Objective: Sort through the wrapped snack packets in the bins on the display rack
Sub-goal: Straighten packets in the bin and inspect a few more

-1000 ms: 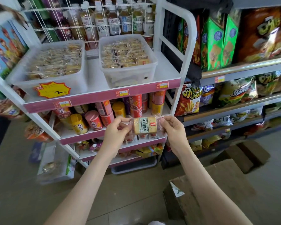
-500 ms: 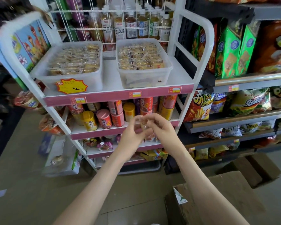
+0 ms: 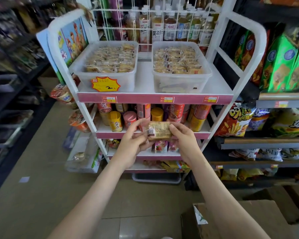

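Before the second shelf of the display rack [image 3: 154,99], a clear-wrapped tan snack packet [image 3: 158,131] shows its printed back and barcode. Open floor [image 3: 59,169] lies nearer, a cardboard box [image 3: 248,219] at near right. Fingers of the left hand [image 3: 131,147] curl round the packet's left end; the right hand [image 3: 183,140] pinches its right end.

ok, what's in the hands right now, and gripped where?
One wrapped snack packet, barcode side showing: left hand grips its left end, right hand pinches its right end.

Glossy clear wrapper [image 3: 160,131], translucent matt plastic bins [image 3: 179,81], white-painted rack [image 3: 219,54], probably metal; matt cardboard box [image 3: 259,219].
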